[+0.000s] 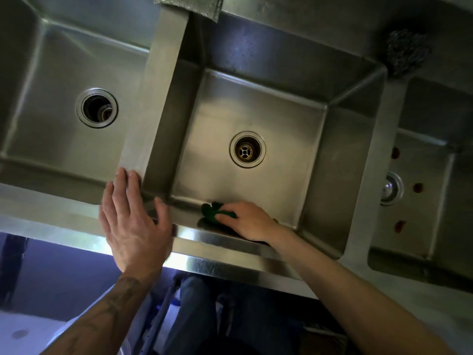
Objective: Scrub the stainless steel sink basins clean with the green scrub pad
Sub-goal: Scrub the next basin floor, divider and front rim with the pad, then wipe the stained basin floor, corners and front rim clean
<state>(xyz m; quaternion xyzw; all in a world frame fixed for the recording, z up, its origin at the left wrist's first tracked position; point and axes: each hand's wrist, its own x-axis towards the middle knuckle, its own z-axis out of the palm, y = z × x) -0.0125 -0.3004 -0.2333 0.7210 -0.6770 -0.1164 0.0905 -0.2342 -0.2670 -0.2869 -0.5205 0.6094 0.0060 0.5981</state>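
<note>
**While the left hand is bracing on the rim, the right hand is working the near wall of the middle basin**

The right hand [252, 221] is reaching down into the middle basin [256, 103] and gripping the green scrub pad [211, 211]. Its fingers [227, 213] are curling over the pad and clamping it against the near wall, just where that wall is meeting the floor. The left hand [133, 221] is lying flat on the front rim [217, 239] at the foot of the divider [158, 98] beside the left basin [51, 85]. Its fingers [128, 185] are lying straight and a little apart, holding nothing.

To my eye, the pad is needing firm, even pressure from the whole hand rather than the fingertips alone. Short overlapping strokes along the seam are looking best, since folds like this are usually trapping grime. The left hand is giving a good brace, so leaning on it is probably letting the right arm push harder without slipping. Working outward toward the drain [247, 149] is making sense, sending loosened dirt where it is going to rinse away. The right basin [422, 239], with reddish spots [418, 187] on its floor, is likely needing the most effort.

A ball of steel wool [407, 51] is sitting on the back ledge, and a grey cloth [189, 6] is hanging at the divider's far end, both well apart from the hands
</note>
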